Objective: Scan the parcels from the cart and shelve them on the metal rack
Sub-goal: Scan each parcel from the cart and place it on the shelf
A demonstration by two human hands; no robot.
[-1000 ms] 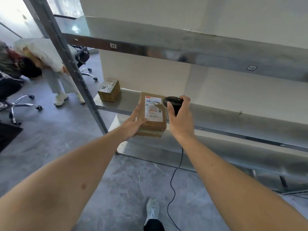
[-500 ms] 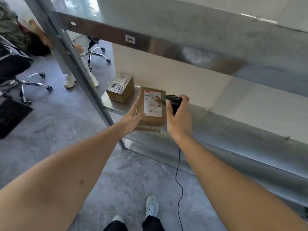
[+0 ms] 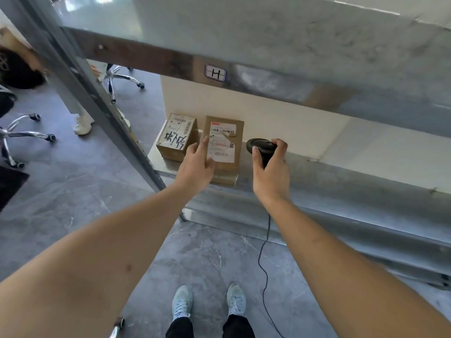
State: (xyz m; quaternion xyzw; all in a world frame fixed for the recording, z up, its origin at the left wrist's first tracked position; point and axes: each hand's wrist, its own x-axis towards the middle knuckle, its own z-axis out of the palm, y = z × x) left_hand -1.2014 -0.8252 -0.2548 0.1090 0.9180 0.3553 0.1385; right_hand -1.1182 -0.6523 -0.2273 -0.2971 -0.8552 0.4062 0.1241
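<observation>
A brown cardboard parcel with a white label lies on the middle shelf of the metal rack. A second brown parcel with black handwriting sits just left of it. My left hand hovers open over the labelled parcel's left edge, fingers straight; whether it touches the box I cannot tell. My right hand grips a black corded barcode scanner just right of that parcel.
The shelf above, marked "H", overhangs the parcels. A slanted rack post stands at the left. Office chairs and another person's legs are on the grey floor behind it. The scanner cable hangs by my feet.
My left hand carried the labelled parcel forward, set it on the shelf beside the handwritten one, and let go. My right hand with the scanner stayed beside it. The view tilted down.
</observation>
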